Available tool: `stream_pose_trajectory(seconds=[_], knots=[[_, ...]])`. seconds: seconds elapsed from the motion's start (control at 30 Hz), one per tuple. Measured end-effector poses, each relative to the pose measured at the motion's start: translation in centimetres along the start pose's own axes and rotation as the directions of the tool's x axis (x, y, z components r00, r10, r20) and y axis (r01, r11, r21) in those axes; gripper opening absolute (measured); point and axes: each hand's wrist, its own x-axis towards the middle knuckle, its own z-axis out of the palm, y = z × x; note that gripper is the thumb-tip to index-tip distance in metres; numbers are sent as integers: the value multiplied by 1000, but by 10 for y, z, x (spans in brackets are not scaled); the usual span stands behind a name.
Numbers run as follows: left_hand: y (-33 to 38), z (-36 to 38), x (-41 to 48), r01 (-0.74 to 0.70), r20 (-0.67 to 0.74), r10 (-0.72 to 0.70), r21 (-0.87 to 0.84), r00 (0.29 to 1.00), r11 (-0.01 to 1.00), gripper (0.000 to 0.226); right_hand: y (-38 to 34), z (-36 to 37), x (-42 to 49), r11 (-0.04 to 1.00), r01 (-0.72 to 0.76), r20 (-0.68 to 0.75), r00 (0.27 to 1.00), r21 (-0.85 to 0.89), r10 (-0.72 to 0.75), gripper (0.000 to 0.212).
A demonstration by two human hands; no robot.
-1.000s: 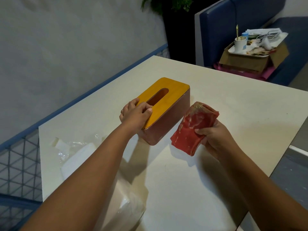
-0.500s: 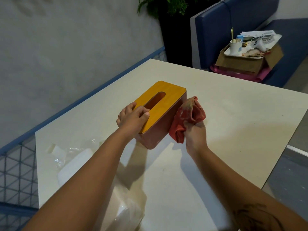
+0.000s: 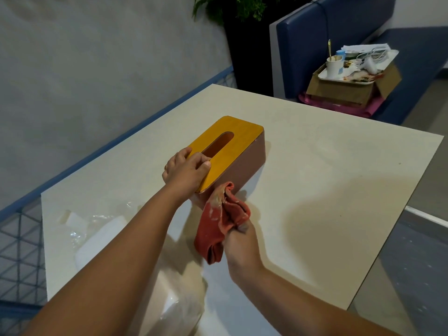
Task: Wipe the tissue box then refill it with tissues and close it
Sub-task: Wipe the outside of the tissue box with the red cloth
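The tissue box (image 3: 244,163) stands on the cream table (image 3: 339,190); it has brown sides and a yellow wooden lid (image 3: 242,132) with an oval slot. My left hand (image 3: 185,169) grips the near end of the lid, thumb at the slot's edge. My right hand (image 3: 242,241) holds a bunched red cloth (image 3: 221,219), whose upper tip touches the box's near right corner. A pack of white tissues in clear plastic (image 3: 97,238) lies on the table at the near left, partly hidden by my left forearm.
Behind the table stands a blue bench (image 3: 339,32) carrying a cardboard box (image 3: 346,88) topped with a tray, a cup and clutter. A potted plant (image 3: 232,8) is in the back corner. A blue mesh railing (image 3: 19,238) runs along the table's left side.
My right hand drew the red cloth along the box's right side toward me, from the far part to the near corner. My left hand kept its hold on the lid.
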Motion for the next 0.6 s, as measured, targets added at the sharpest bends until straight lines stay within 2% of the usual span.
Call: stream_pose_trajectory(seconds=[0.07, 0.13, 0.2, 0.27, 0.33, 0.4, 0.47, 0.6], knots=[[0, 0, 0, 0, -4, 0, -16, 1000, 1000, 22, -8, -5, -1, 995, -91, -26, 995, 43, 92, 39], [0, 0, -2, 2, -8, -2, -17, 1000, 1000, 23, -22, -12, 6, 972, -140, -45, 987, 190, 151, 43], [1, 1, -2, -3, -10, 3, -1, 1000, 1000, 25, -46, -23, 20, 960, -48, -126, 988, 274, 85, 46], [1, 1, -2, -7, -7, 7, 11, 1000, 1000, 27, -69, -37, 44, 949, 90, -295, 956, 301, 3, 48], [1, 1, -2, -7, -2, 7, 8, 1000, 1000, 27, -88, -52, 69, 972, 140, -405, 913, 191, -51, 47], [1, 0, -2, -5, 1, 5, 6, 1000, 1000, 26, -96, -63, 92, 998, 67, -430, 901, 8, -57, 50], [1, 0, -2, -7, 1, 7, 7, 1000, 1000, 25, -97, -66, 112, 996, -4, -403, 915, -88, -32, 50], [1, 0, -1, -10, 1, 10, 9, 1000, 1000, 24, -86, -53, 132, 986, 10, -330, 942, -167, -65, 46]])
